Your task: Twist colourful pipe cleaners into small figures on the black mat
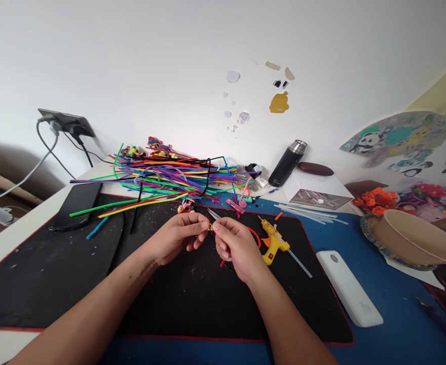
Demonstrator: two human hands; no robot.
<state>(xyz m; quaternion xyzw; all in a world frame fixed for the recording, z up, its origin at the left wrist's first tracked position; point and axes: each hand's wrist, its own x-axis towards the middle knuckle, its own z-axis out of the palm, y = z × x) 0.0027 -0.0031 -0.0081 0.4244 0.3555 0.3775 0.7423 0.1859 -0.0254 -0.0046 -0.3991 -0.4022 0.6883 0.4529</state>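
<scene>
Hands pinch small yellow piece above black mat.

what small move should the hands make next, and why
Perhaps bend the yellow piece slightly with the right hand while the left hand steadies it: both hands meet at this small piece, thumbs and forefingers closed, and the glue gun lies unheld on the mat.
</scene>
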